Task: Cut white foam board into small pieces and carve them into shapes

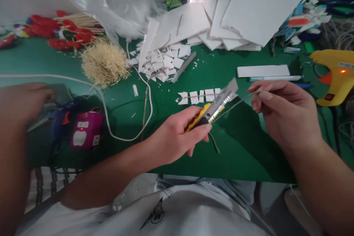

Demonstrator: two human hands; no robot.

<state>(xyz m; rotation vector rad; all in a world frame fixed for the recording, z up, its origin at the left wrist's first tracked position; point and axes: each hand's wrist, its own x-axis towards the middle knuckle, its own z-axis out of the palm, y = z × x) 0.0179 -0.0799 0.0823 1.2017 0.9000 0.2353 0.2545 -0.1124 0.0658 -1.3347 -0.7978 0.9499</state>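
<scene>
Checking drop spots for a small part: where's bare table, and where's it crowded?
Bare: table along the front, between left hand and right hand; also a patch with foam sheets behind, foam strip to the right and foam row in front. Crowded: the back, with bag and foam scraps; the left, with purple box and cable; the right edge, around the glue gun.

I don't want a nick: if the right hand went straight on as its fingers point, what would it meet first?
Probably the cutter in the left hand, blade first; depth is unclear, so the right hand might pass over or under it.
</scene>
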